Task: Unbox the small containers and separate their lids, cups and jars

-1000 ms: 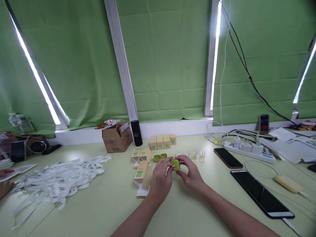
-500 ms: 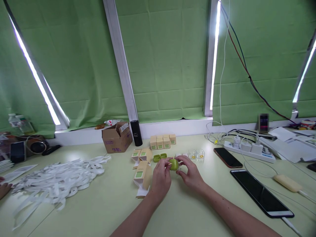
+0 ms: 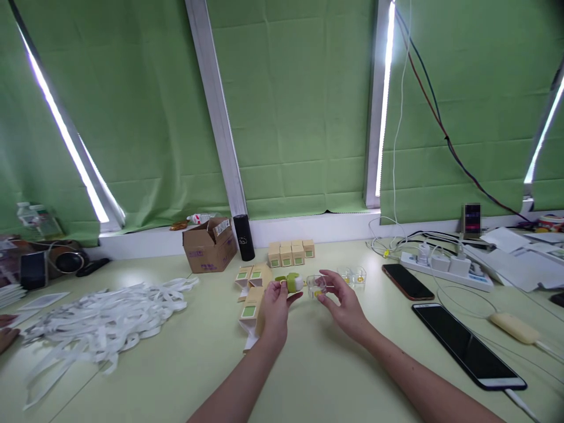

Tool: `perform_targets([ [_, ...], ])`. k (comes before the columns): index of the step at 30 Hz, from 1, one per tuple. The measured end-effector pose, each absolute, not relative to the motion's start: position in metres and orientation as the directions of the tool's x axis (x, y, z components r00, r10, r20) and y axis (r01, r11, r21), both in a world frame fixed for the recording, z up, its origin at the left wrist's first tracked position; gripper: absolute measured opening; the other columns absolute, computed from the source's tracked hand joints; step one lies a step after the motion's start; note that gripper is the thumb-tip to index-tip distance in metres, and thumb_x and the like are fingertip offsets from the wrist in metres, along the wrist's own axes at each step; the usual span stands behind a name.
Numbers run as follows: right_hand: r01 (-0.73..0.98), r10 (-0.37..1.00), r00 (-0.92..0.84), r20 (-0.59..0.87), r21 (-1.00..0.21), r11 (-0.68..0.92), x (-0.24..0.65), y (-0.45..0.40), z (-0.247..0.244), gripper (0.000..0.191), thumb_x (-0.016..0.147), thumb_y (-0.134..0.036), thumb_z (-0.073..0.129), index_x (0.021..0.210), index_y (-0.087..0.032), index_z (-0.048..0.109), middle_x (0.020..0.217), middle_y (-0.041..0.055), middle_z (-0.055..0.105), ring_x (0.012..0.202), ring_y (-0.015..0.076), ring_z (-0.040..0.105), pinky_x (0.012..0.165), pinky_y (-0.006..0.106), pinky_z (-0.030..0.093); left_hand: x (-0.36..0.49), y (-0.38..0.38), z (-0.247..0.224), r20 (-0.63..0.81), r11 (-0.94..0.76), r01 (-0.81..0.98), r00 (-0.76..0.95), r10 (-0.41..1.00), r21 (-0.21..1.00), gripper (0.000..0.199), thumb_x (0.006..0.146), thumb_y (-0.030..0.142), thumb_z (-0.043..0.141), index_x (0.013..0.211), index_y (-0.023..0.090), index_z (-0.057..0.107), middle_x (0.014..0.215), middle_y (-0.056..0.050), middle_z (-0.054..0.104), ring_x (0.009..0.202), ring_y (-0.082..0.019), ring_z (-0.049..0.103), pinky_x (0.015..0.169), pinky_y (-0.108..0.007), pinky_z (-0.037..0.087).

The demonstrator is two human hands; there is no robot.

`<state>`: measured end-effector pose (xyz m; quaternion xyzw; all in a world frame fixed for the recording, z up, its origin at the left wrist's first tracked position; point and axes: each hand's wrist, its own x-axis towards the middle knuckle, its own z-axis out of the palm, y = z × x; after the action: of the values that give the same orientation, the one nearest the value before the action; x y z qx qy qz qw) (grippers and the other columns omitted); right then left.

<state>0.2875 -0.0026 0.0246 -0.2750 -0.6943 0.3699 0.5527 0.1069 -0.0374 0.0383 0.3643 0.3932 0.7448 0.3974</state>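
"Held?"
"Green-and-white rounded case [image 3: 294, 282], pinched by the left hand [image 3: 275, 312] at its one o'clock; clear plastic cup [image 3: 316, 286], pinched by the right hand [image 3: 347, 304], at the case's three o'clock."
"Progress?"
"Separation seemingly done; open-flapped tan cardboard cartons [image 3: 252, 295], eight o'clock, left unclosed."

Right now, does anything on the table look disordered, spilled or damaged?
The white straps look untidy: they lie in a tangled heap at the picture's left, loose ends straying. I see no spill or damage.

Office-like workroom, long table [image 3: 328, 370], power strip [image 3: 447, 277], papers [image 3: 506, 258]
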Motion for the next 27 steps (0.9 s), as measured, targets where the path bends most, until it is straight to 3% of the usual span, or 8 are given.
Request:
perform_targets([
  [3, -0.188, 0.823, -0.246, 0.511, -0.859, 0.477, 0.287, -0.006, 0.030, 0.041, 0.092, -0.043, 0.070, 0.127, -0.028, 0.056, 0.116, 0.0072, 0.071, 0.108, 0.0242, 0.067, 0.097, 0.043, 0.054, 0.105, -0.036, 0.037, 0.132, -0.324, -0.440, -0.413, 0.901, 0.837, 0.029, 0.082, 0.035, 0.081, 0.085, 0.016, 0.058, 0.092, -0.006, 0.072, 0.084, -0.019, 0.071, 0.084, -0.041, 0.062],
  [8, -0.425, 0.879, -0.250, 0.405, -0.862, 0.276, 0.286, -0.004, 0.035, 0.040, 0.087, -0.054, 0.075, 0.110, -0.025, 0.061, 0.094, 0.0054, 0.076, 0.083, 0.0216, 0.071, 0.079, 0.038, 0.057, 0.104, -0.034, 0.039, -0.019, -0.205, -0.576, -0.357, 0.934, 0.791, 0.013, 0.084, 0.015, 0.072, 0.086, 0.015, 0.059, 0.090, -0.010, 0.076, 0.077, -0.022, 0.075, 0.083, -0.043, 0.063],
  [13, -0.580, 0.891, -0.370, 0.261, -0.815, -0.002, 0.287, 0.001, 0.034, 0.044, 0.081, -0.063, 0.077, 0.091, -0.022, 0.064, 0.085, 0.0082, 0.078, 0.073, 0.0211, 0.071, 0.071, 0.035, 0.055, 0.105, -0.035, 0.042, -0.054, -0.187, -0.596, -0.363, 0.930, 0.781, 0.009, 0.085, 0.010, 0.068, 0.087, 0.015, 0.060, 0.088, -0.011, 0.076, 0.075, -0.022, 0.076, 0.082, -0.042, 0.063],
  [16, -0.607, 0.863, -0.440, 0.248, -0.791, -0.082, 0.289, 0.002, 0.032, 0.044, 0.085, -0.064, 0.071, 0.089, -0.021, 0.066, 0.083, 0.0090, 0.078, 0.072, 0.0204, 0.070, 0.071, 0.034, 0.054, 0.106, -0.036, 0.041, -0.043, -0.191, -0.600, -0.354, 0.934, 0.777, 0.007, 0.086, 0.010, 0.067, 0.089, 0.014, 0.062, 0.089, -0.012, 0.076, 0.075, -0.023, 0.076, 0.084, -0.044, 0.063],
  [22, -0.628, 0.848, -0.443, 0.289, -0.776, -0.064, 0.293, 0.002, 0.034, 0.032, 0.084, -0.052, 0.078, 0.086, -0.022, 0.066, 0.091, 0.0078, 0.078, 0.078, 0.0201, 0.070, 0.072, 0.033, 0.052, 0.105, -0.035, 0.038, -0.039, -0.193, -0.594, -0.354, 0.934, 0.781, 0.005, 0.087, 0.010, 0.064, 0.088, 0.013, 0.061, 0.088, -0.013, 0.076, 0.074, -0.023, 0.076, 0.083, -0.044, 0.062],
  [27, -0.569, 0.864, -0.344, 0.369, -0.814, 0.121, 0.296, 0.004, 0.039, 0.032, 0.070, -0.041, 0.090, 0.088, -0.023, 0.069, 0.100, 0.0058, 0.076, 0.087, 0.0219, 0.067, 0.072, 0.034, 0.052, 0.105, -0.035, 0.037, -0.036, -0.189, -0.587, -0.349, 0.936, 0.787, 0.006, 0.087, 0.012, 0.066, 0.088, 0.014, 0.060, 0.087, -0.013, 0.076, 0.075, -0.023, 0.075, 0.082, -0.043, 0.063],
])
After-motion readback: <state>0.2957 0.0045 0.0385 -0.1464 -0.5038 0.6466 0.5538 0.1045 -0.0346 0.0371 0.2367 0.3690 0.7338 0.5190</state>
